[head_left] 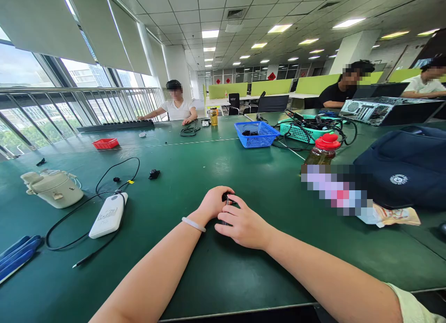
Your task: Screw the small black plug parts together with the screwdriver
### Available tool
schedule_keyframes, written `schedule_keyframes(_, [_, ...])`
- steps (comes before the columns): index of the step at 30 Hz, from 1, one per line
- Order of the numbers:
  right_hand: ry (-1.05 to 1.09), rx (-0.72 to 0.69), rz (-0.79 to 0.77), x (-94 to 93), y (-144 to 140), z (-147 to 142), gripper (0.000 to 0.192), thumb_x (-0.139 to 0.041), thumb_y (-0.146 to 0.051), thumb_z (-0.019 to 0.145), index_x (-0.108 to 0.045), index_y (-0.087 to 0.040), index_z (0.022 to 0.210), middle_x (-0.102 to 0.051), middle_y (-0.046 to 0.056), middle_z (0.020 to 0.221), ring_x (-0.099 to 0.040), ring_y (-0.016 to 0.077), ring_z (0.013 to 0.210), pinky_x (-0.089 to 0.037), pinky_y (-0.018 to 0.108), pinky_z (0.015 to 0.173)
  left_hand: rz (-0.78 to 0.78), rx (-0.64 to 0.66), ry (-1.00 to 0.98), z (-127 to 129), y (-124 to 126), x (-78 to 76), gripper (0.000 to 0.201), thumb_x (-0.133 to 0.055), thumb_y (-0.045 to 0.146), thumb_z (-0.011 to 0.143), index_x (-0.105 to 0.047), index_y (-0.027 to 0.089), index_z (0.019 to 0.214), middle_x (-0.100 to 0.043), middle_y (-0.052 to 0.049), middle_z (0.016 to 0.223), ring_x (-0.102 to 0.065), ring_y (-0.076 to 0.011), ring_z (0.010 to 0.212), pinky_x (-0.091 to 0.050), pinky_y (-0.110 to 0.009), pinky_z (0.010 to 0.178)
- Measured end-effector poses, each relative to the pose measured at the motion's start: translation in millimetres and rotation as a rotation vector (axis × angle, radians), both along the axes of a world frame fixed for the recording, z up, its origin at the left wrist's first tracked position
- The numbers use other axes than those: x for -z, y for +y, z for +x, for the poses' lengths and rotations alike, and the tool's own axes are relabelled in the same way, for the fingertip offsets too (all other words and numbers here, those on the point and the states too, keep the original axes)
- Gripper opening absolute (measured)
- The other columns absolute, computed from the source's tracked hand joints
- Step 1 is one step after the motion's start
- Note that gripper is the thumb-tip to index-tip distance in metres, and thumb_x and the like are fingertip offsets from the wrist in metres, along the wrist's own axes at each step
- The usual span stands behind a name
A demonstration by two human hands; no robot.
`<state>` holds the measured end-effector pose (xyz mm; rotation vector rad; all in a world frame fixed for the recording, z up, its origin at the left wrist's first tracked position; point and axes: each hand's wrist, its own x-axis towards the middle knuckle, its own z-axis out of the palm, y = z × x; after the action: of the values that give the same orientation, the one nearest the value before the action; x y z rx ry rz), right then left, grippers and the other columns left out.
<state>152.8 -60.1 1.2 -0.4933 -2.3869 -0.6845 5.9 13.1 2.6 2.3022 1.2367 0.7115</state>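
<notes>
My left hand [213,204] is curled around a small black object [226,197] just above the green table [205,276]. From the other side my right hand [245,224] closes its fingers on the same piece. Fingers cover most of it, so its kind cannot be made out; a thin shiny part shows between the hands. A pale bangle [193,224] circles my left wrist. Left of the hands lie a small black part [154,174] and a white power bank [108,215] with a black cable [66,216] around it.
A cream bottle [52,188] and blue gloves [17,258] are on the left. Farther back stand a red tray [105,143], a blue basket [256,135] and a green basket [299,131] of cables. A red-lidded bottle [322,151] and dark bag [404,165] sit right. Several people work beyond.
</notes>
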Motion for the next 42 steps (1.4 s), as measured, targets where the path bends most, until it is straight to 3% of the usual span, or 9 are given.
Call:
schedule_keyframes(7, [0.173,0.05,0.066,-3.2,0,8,0.018,-0.055,-0.011,0.088,-0.069,-0.022,0.09,-0.059,-0.002,0.071,-0.051,0.0148,0.078,-0.033,0.041,0.104,0.013,0.006,0.035,-1,5,2.2,0.031,-0.06,0.011,0.075,-0.07,0.02,0.102,-0.072,-0.003,0.102,-0.065,-0.0191,0.091,-0.051,-0.031,0.086])
schedule_keyframes(11, [0.169,0.036,0.093,-2.0,0,7,0.019,-0.054,-0.011,0.088,-0.07,-0.021,0.086,-0.054,-0.003,0.063,-0.047,0.0139,0.07,-0.034,0.041,0.102,0.001,-0.011,0.038,-1,5,0.8,0.033,-0.061,0.008,0.074,-0.069,0.021,0.103,-0.072,-0.004,0.103,-0.065,-0.0189,0.092,-0.051,-0.031,0.087])
schedule_keyframes(22, [0.299,0.14,0.075,-7.6,-1,14,0.014,-0.055,-0.012,0.088,-0.066,-0.02,0.084,-0.06,-0.003,0.065,-0.051,0.0122,0.067,-0.034,0.042,0.105,-0.051,-0.032,0.045,-1,8,2.1,0.039,-0.064,0.007,0.07,-0.068,0.02,0.106,-0.071,-0.004,0.105,-0.064,-0.0189,0.091,-0.051,-0.031,0.087])
schedule_keyframes(35, [0.175,0.127,0.1,1.9,-5,1,0.024,-0.049,-0.008,0.088,-0.067,-0.021,0.081,-0.055,-0.003,0.061,-0.049,0.0139,0.068,-0.032,0.046,0.107,0.048,0.002,0.055,-1,4,4.6,0.021,-0.057,0.019,0.083,-0.066,0.019,0.103,-0.07,-0.005,0.101,-0.064,-0.0192,0.088,-0.051,-0.031,0.081])
schedule_keyframes(42, [0.223,0.125,0.115,-3.1,-5,5,0.022,-0.049,-0.008,0.086,-0.066,-0.02,0.081,-0.055,-0.004,0.061,-0.049,0.013,0.067,-0.033,0.045,0.106,0.033,0.001,0.061,0,5,5.9,0.025,-0.056,0.014,0.082,-0.066,0.02,0.105,-0.07,-0.004,0.103,-0.064,-0.0188,0.091,-0.051,-0.031,0.084])
